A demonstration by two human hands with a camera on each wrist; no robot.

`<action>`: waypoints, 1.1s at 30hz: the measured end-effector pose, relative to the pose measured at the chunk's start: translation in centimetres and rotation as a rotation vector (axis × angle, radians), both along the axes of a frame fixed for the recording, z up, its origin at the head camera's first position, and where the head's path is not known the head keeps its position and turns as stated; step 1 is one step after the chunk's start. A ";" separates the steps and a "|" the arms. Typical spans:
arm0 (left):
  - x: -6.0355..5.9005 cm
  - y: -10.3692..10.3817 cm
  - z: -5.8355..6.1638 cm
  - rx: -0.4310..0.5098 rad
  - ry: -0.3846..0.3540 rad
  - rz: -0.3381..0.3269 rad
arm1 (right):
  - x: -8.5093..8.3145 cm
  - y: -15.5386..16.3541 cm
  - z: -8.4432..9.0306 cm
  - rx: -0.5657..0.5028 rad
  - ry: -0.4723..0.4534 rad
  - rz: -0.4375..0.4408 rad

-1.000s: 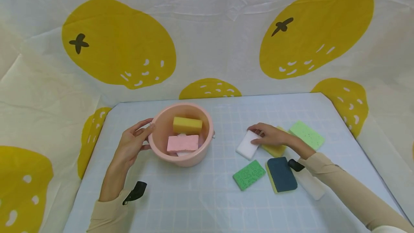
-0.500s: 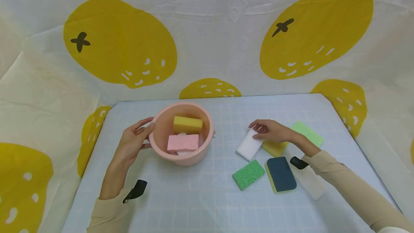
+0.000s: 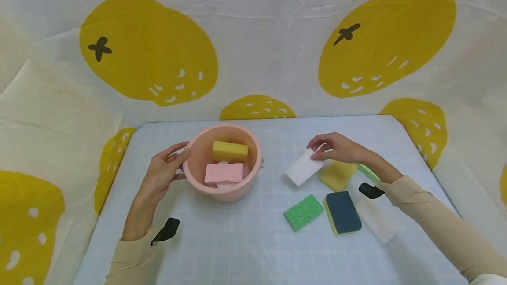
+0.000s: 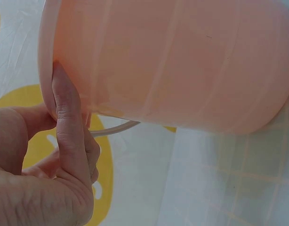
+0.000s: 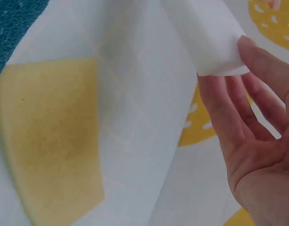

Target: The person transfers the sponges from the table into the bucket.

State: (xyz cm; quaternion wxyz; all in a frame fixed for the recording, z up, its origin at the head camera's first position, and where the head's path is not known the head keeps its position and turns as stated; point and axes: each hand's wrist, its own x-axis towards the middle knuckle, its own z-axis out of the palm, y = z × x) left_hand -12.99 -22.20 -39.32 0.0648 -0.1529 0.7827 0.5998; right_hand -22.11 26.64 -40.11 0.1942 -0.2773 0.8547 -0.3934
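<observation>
A: Right hand point(image 3: 336, 148) first. Closed or open?

B: Closed lightly on the white sponge point(image 3: 304, 167). Pinched its far right end between thumb and fingertips point(image 5: 250, 70), with the palm turned down.

A: And where was that sponge?

B: To the right of the pink bowl point(image 3: 231, 193), apart from it, over the table mat point(image 3: 237, 250). Raised at the held end and tilted down to the near left. Could not tell whether the low end touched the mat.

A: Just beside it?

B: On the near right, a loose yellow sponge point(image 3: 337, 175), flat on the mat, close under the wrist. Behind the wrist, a pale green sponge point(image 3: 367, 173), mostly hidden. Nearer to the person, three more in a row: a green sponge point(image 3: 303, 212) on the left, a dark blue sponge point(image 3: 343, 211) with a yellow underside in the middle, a second white block point(image 3: 376, 221) on the right. Lay close together; dark blue one and white block seemed to touch.

A: Left hand point(image 3: 164, 173)?

B: Held the bowl at its left rim. Thumb pressed flat along the outer wall just under the rim, fingers curled at the far side. From the left wrist view, also a thin wire handle point(image 4: 116, 129) below the thumb.

A: Inside the bowl?

B: A yellow block point(image 3: 229, 151) on the far side and a pink sponge point(image 3: 223, 173) on the near side, with something white partly covered under it.

A: Behind all this?

B: A white cloth with big yellow lemons point(image 3: 146, 52), hung as a backdrop.
</observation>
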 end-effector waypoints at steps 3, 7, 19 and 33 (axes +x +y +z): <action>-0.1 0.0 0.1 0.001 -0.002 -0.004 | -0.1 -0.2 0.8 -0.025 0.004 -0.022; -0.1 -0.2 0.1 0.004 0.001 -0.010 | -0.2 -0.5 1.9 -0.044 -0.002 -0.034; -0.1 -0.3 0.0 0.004 0.000 -0.014 | -0.5 -1.5 5.3 -0.068 -0.036 -0.061; -0.2 -0.1 -0.1 0.008 -0.013 -0.007 | -1.0 -4.4 8.2 -0.145 -0.026 -0.071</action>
